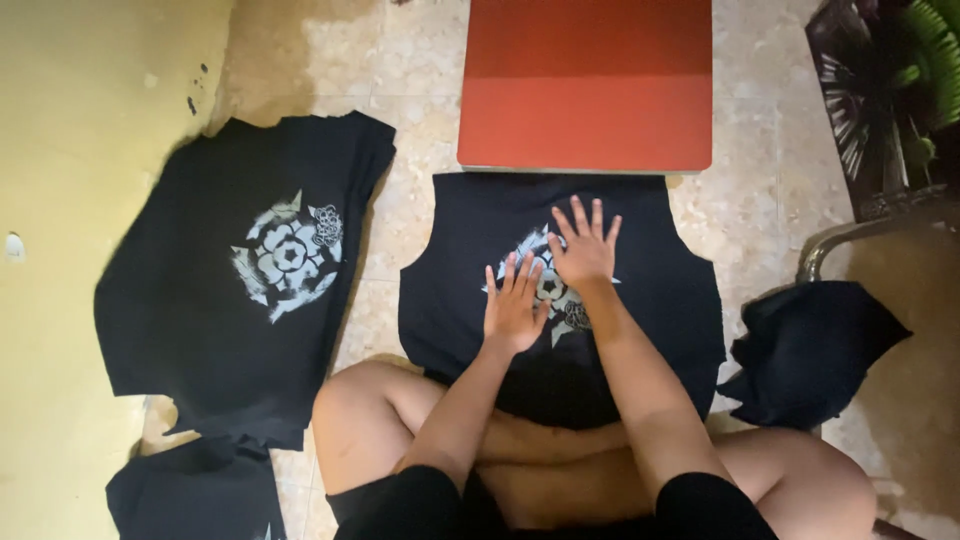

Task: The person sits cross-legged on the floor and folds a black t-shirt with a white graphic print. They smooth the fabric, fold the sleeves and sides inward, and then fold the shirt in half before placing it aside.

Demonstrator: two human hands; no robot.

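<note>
A black fabric piece (650,290) with a white flower print lies flat on the tiled floor in front of my crossed legs. My left hand (514,305) rests palm down on the print, fingers spread. My right hand (584,245) lies flat just beyond it, also spread, pressing on the upper part of the print. Neither hand holds anything. The print is mostly hidden under both hands.
A stack of black printed pieces (240,290) lies to the left by a yellow wall. A red flat board (585,85) sits just beyond the fabric. Crumpled black cloth (810,350) lies at right near a metal chair leg (830,245). More black cloth (195,495) is at lower left.
</note>
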